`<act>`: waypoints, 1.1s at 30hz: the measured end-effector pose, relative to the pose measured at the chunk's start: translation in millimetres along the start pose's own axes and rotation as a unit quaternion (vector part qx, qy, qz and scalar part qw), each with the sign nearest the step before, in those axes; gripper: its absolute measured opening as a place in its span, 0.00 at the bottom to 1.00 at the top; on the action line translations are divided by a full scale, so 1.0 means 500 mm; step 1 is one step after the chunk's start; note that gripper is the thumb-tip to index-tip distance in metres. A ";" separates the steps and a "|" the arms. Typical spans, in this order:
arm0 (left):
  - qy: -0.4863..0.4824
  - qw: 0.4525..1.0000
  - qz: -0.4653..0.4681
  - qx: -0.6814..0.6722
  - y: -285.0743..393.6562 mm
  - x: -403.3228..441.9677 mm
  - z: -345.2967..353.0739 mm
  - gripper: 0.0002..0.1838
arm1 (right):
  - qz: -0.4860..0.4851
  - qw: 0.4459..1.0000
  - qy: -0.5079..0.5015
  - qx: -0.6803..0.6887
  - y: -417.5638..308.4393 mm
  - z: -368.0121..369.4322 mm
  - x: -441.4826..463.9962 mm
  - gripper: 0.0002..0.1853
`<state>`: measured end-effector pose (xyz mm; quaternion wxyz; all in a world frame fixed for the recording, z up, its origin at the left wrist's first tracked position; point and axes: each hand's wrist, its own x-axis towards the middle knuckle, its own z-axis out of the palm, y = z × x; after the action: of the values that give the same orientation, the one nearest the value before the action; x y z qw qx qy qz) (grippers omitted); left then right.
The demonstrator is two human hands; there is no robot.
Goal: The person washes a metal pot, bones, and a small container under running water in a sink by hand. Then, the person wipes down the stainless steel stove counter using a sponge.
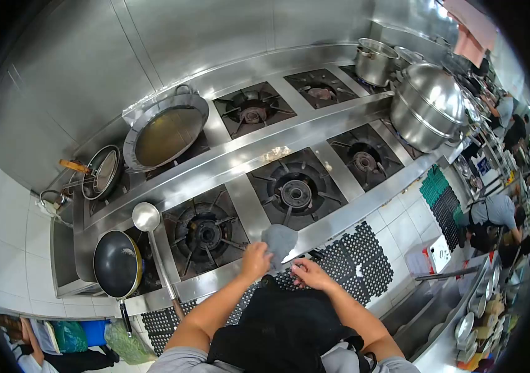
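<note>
My left hand [256, 261] is closed on the edge of a grey cloth-like piece [279, 241], held up in front of my black apron [277, 323] at the stove's front edge. My right hand [312, 274] is a little to the right, fingers curled in; what they hold, if anything, is too small to make out. Just beyond both hands is a gas burner [296, 194] with nothing on it. To the left, a long-handled ladle [147, 217] lies across the stove edge beside a black frying pan [117, 264].
A large wok [168, 138] with brownish liquid sits on the back row. Stacked steamer pots [426, 109] and a tall pot [375, 62] stand at the right. Black rubber mats [364, 261] cover the floor. Other people [495, 214] work at the far right; another person is at lower left.
</note>
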<state>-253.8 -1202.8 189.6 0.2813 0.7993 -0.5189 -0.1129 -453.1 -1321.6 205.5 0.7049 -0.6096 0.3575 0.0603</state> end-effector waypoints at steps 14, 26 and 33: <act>0.120 0.895 -0.368 -0.219 0.051 -0.151 -0.106 0.10 | -0.321 0.737 0.382 -0.455 -0.197 -0.515 0.203 0.20; 0.071 0.604 -0.760 -0.230 0.341 -0.618 0.201 0.08 | -0.331 0.842 0.254 -0.342 -0.413 -0.581 0.743 0.15; 0.145 0.524 -0.787 -0.293 0.352 -0.638 0.236 0.08 | -0.125 0.756 0.299 -0.569 -0.444 -0.455 0.741 0.17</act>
<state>-583.6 -1010.5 157.4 0.3677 0.7609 0.4309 -0.3165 -162.4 -1712.5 172.6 0.0872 -0.9245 0.3704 -0.0215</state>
